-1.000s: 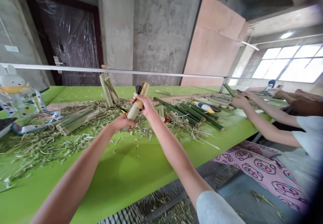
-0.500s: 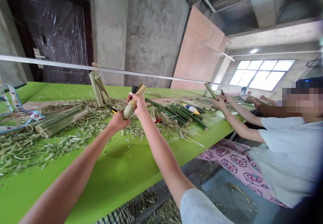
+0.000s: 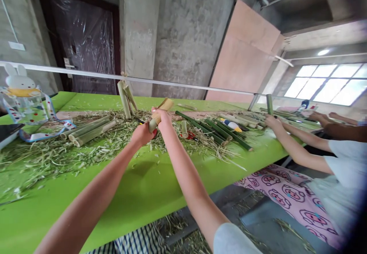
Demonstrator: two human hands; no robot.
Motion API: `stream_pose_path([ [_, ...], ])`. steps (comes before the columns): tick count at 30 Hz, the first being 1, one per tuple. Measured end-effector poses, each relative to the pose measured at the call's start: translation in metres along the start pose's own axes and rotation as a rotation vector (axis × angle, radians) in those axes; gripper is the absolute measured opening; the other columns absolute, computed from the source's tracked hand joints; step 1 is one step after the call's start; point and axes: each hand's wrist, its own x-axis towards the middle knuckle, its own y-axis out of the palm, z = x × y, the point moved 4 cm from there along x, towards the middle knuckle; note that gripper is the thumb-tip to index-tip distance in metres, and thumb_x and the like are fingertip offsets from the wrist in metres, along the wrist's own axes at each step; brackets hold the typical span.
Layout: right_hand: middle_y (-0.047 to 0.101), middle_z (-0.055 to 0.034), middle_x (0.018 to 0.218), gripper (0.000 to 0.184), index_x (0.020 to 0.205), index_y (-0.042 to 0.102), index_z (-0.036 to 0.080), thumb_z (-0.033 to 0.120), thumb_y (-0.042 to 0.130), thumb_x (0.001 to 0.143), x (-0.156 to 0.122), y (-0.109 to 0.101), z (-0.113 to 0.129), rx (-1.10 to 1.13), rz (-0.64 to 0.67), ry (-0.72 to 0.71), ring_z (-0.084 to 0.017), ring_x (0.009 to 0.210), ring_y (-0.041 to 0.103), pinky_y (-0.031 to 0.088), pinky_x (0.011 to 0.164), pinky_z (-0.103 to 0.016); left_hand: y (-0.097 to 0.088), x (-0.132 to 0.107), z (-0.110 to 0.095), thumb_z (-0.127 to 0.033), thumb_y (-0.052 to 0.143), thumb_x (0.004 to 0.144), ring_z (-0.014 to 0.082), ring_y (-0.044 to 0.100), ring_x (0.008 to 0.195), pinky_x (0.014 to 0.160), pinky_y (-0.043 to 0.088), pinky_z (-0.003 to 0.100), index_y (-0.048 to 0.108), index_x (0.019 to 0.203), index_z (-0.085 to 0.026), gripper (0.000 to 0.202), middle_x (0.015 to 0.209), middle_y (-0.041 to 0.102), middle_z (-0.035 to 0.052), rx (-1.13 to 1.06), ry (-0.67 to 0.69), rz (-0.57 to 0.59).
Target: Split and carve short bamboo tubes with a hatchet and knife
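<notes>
Tilted further now, the pale bamboo section point(image 3: 157, 115) sits closed in the right hand point(image 3: 162, 118), left of the green bamboo stalks point(image 3: 213, 128), their skin still on; the left hand point(image 3: 142, 134) is just beside it, its grip unclear.

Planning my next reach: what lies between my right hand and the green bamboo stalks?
The head view shows bamboo shavings, a short bamboo offcut and red-handled scissors between the right hand and the green bamboo stalks.

The left forearm point(image 3: 97, 185) and right forearm point(image 3: 186, 189) are being extended forward and angled inward toward the midline. The right hand point(image 3: 162, 119) is being held closed, fingers curled, just above and beyond the left hand point(image 3: 142, 134), which is being raised close beside it.
</notes>
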Motion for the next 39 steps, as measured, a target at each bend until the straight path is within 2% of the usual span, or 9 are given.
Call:
stream_pose_path([
  [4, 0.062, 0.0017, 0.067, 0.021, 0.068, 0.054, 0.016, 0.009, 0.057, 0.048, -0.019, 0.015, 0.004, 0.018, 0.48, 0.055, -0.012, 0.066, 0.059, 0.049, 0.067, -0.025, 0.002, -0.003, 0.007, -0.022, 0.06, 0.059, 0.0119, 0.048, 0.044, 0.045, 0.04, 0.024, 0.051, 0.075, -0.016, 0.02, 0.054, 0.052, -0.0006, -0.599, -0.034, 0.363],
  [7, 0.058, 0.0055, 0.064, 0.027, 0.075, 0.054, 0.019, 0.013, 0.059, 0.049, -0.029, 0.01, 0.013, 0.122, 0.665, 0.083, -0.01, 0.062, 0.055, 0.048, 0.069, -0.026, 0.001, -0.014, -0.001, -0.021, 0.061, 0.057, 0.007, 0.039, 0.038, 0.041, 0.036, 0.021, 0.047, 0.074, -0.017, 0.023, 0.048, 0.043, -0.0056, -0.955, -0.046, 0.669],
  [9, 0.054, 0.0075, 0.061, 0.03, 0.078, 0.053, 0.02, 0.013, 0.06, 0.05, -0.033, 0.007, 0.016, 0.19, 0.751, 0.123, -0.008, 0.058, 0.052, 0.047, 0.068, -0.025, 0.001, -0.021, -0.008, -0.022, 0.062, 0.058, 0.0059, 0.037, 0.037, 0.041, 0.035, 0.021, 0.046, 0.075, -0.017, 0.024, 0.047, 0.041, -0.0067, -1.044, -0.037, 0.779],
  [11, 0.049, 0.0087, 0.057, 0.027, 0.078, 0.052, 0.02, 0.014, 0.059, 0.053, -0.033, 0.004, 0.014, 0.211, 0.751, 0.146, -0.006, 0.052, 0.047, 0.046, 0.065, -0.023, 0.003, -0.022, -0.011, -0.021, 0.061, 0.059, 0.0066, 0.04, 0.039, 0.042, 0.037, 0.021, 0.046, 0.073, -0.016, 0.021, 0.047, 0.043, -0.0056, -1.007, -0.055, 0.73],
  [14, 0.048, 0.0077, 0.057, 0.019, 0.079, 0.052, 0.019, 0.017, 0.056, 0.06, -0.025, 0.001, 0.004, 0.163, 0.601, 0.113, -0.006, 0.051, 0.046, 0.045, 0.062, -0.022, 0.008, -0.014, -0.006, -0.018, 0.058, 0.061, 0.0092, 0.045, 0.04, 0.043, 0.04, 0.023, 0.049, 0.068, -0.015, 0.013, 0.048, 0.048, -0.0023, -0.799, -0.147, 0.441],
  [18, 0.052, 0.0045, 0.058, 0.013, 0.078, 0.054, 0.016, 0.02, 0.051, 0.065, -0.016, 0.001, -0.013, 0.08, 0.509, 0.135, -0.008, 0.053, 0.05, 0.045, 0.056, -0.022, 0.013, -0.007, 0.001, -0.016, 0.057, 0.062, 0.0135, 0.055, 0.051, 0.05, 0.043, 0.024, 0.055, 0.071, -0.011, 0.01, 0.059, 0.058, 0.0042, -0.446, -0.204, 0.254],
  [25, 0.053, 0.0048, 0.055, 0.009, 0.074, 0.053, 0.016, 0.014, 0.051, 0.065, -0.007, -0.004, -0.01, 0.041, 0.333, 0.016, -0.008, 0.051, 0.051, 0.044, 0.054, -0.02, -0.002, -0.017, -0.012, -0.034, 0.053, 0.076, 0.028, 0.062, 0.087, 0.071, 0.045, 0.033, 0.048, 0.11, -0.009, 0.043, 0.095, 0.062, 0.02, 0.095, -0.097, -0.038],
  [33, 0.058, 0.0004, 0.063, 0.007, 0.07, 0.051, 0.014, 0.014, 0.058, 0.068, -0.005, -0.004, 0.021, 0.053, 0.289, -0.14, -0.008, 0.058, 0.056, 0.048, 0.062, -0.021, -0.014, -0.013, -0.022, -0.034, 0.052, 0.078, 0.0272, 0.062, 0.089, 0.073, 0.046, 0.035, 0.039, 0.119, -0.015, 0.046, 0.093, 0.063, 0.0154, 0.328, 0.011, -0.04],
  [39, 0.054, 0.0035, 0.057, 0.012, 0.066, 0.045, 0.017, 0.014, 0.056, 0.071, 0.013, -0.022, 0.028, 0.116, 0.027, -0.155, -0.007, 0.05, 0.053, 0.048, 0.055, -0.02, -0.015, -0.012, -0.031, -0.033, 0.05, 0.08, 0.026, 0.061, 0.09, 0.076, 0.046, 0.035, 0.04, 0.118, -0.015, 0.042, 0.095, 0.062, 0.0161, 0.391, 0.057, 0.029],
])
